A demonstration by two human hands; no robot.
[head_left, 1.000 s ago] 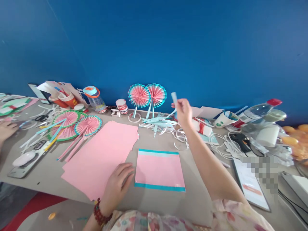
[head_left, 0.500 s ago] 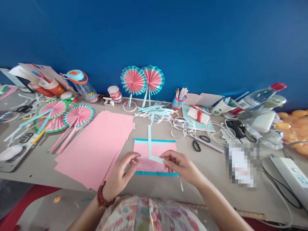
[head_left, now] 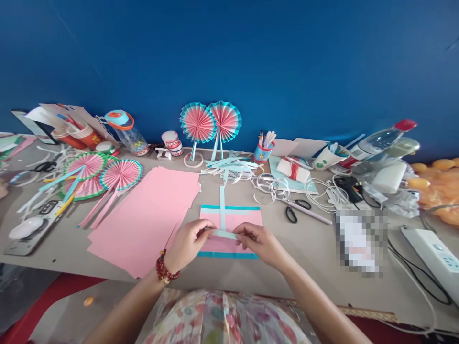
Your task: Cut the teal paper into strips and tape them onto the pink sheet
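A long light-blue paper strip (head_left: 223,210) is bent into an L: one leg runs away from me over the table, the short leg lies between my hands. My left hand (head_left: 188,243) pinches one end of the short leg, and my right hand (head_left: 260,242) pinches the other end. Both hands hover over a small pink sheet with teal edge bands (head_left: 247,217) lying near the table's front edge. A red bead bracelet (head_left: 164,272) circles my left wrist.
A stack of pink sheets (head_left: 143,220) lies to the left. Finished paper fans (head_left: 103,179) lie at far left, two more (head_left: 210,122) stand by the blue wall. Cut strips (head_left: 233,169), a pen cup (head_left: 263,152), scissors (head_left: 297,210), cables, bottles and a power strip (head_left: 433,258) crowd the right.
My right hand came back from the pen cup with the blue strip. My left hand left the table and took the strip's other end; both now hold it over the banded sheet.
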